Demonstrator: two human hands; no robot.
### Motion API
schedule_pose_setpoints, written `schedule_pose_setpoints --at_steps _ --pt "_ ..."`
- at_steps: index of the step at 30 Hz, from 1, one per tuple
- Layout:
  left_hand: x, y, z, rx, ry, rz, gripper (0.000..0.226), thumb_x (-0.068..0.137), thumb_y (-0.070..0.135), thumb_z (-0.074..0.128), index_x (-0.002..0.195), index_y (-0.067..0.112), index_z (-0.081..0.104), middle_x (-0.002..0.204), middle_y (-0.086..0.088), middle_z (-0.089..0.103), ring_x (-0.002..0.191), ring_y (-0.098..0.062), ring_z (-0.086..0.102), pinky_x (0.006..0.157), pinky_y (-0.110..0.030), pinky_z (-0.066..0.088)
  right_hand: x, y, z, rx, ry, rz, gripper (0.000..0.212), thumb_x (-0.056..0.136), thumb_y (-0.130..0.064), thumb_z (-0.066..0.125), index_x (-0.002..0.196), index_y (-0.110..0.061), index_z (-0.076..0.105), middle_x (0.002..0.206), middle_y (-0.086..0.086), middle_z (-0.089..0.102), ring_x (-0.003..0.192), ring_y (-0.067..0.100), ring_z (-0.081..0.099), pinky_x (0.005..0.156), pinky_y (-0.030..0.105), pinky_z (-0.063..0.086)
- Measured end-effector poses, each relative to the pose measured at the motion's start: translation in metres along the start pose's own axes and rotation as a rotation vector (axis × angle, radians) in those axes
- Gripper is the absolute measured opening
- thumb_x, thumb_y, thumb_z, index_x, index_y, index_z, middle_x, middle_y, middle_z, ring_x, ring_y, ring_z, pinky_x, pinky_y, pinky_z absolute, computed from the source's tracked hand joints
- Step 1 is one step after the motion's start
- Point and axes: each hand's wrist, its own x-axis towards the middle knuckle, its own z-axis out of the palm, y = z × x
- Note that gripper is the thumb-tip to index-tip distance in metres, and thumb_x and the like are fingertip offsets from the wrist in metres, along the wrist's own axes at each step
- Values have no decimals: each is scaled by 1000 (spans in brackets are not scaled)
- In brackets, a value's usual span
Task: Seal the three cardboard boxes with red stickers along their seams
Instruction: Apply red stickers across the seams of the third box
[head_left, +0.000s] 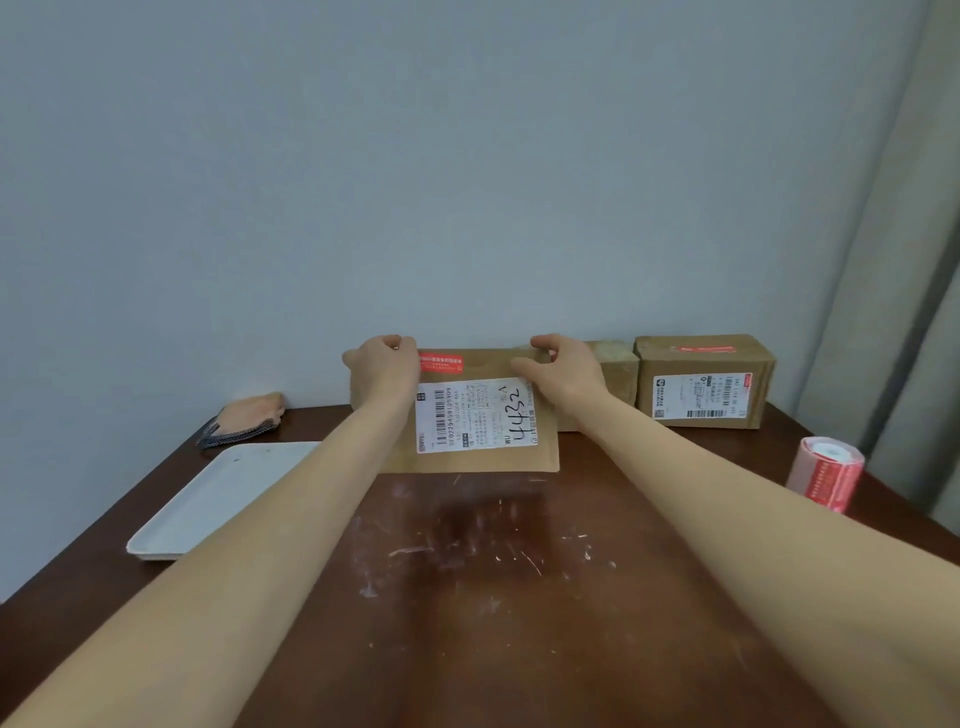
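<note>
A flat cardboard box (485, 457) with a white shipping label and a red sticker (440, 362) near its far edge stands at the middle of the table. My left hand (382, 364) grips its far left corner and my right hand (558, 366) grips its far right corner, fingers curled over the back edge. A second box (615, 371) shows partly behind my right hand. A third box (704, 382) at the right carries a red sticker (701, 349) on top. A roll of red stickers (826, 473) stands at the right table edge.
A white tray (208, 506) lies at the left of the brown table (493, 597). A folded cloth (244, 418) sits behind it by the wall. The wall runs close behind the boxes, and a curtain hangs at the far right.
</note>
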Motion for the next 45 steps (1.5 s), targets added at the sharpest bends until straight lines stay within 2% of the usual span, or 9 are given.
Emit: schedule_pose_setpoints --at_steps 2,3,5,11,17,22,28,34,45 --pt "-17 4 8 -20 -56 42 36 93 23 41 118 10 63 128 -15 54 66 -25 54 60 -40 43 -13 7 -25 -20 72 33 50 80 -39 70 126 -22 58 129 0 56 119 17 52 97 35 44" --pt "-26 5 13 -37 -85 67 34 93 22 42 118 16 64 129 -8 54 66 -13 53 61 -29 39 -21 11 -39 -29 109 51 48 79 -40 71 123 -23 60 126 -1 58 115 18 54 95 36 45" --pt "-44 8 27 -71 -167 105 32 93 19 43 116 19 66 130 -2 55 75 -10 53 68 -22 39 -34 22 -65 -63 175 75 45 77 -43 72 117 -24 64 121 -2 60 109 17 56 89 35 47" --pt "-97 24 65 -122 -342 182 27 92 14 48 103 24 71 108 7 68 93 -12 60 85 -32 51 -61 53 -122 -213 284 122 37 73 -53 70 103 -33 63 116 -3 60 96 15 58 73 33 47" --pt "-109 26 85 -121 -410 306 25 93 13 52 109 22 69 114 6 66 104 -12 58 92 -28 46 -66 73 -133 -253 296 164 38 73 -58 67 103 -35 62 118 -1 56 98 19 59 79 38 51" --pt "-106 22 87 -125 -477 408 26 93 16 55 116 22 66 116 6 63 99 -7 56 89 -29 48 -59 81 -127 -307 316 114 39 82 -53 62 115 -33 60 127 -1 50 107 21 56 76 32 44" --pt "-99 18 90 -12 -432 534 28 90 23 61 118 21 65 120 2 58 102 -10 57 86 -21 41 -55 91 -116 -287 376 116 34 88 -48 58 118 -34 57 133 0 43 120 25 45 79 32 39" --pt "-96 17 93 -36 -395 517 23 88 23 63 110 22 69 113 3 65 89 -3 57 81 -18 42 -58 94 -111 -311 417 110 35 89 -49 56 121 -35 55 133 -1 42 122 24 40 76 31 33" --pt "-99 23 90 -40 -346 509 15 84 23 68 98 21 74 97 8 71 89 -5 64 77 -17 47 -61 92 -111 -297 422 117 35 89 -48 57 121 -36 55 134 -1 42 122 24 39 75 31 33"
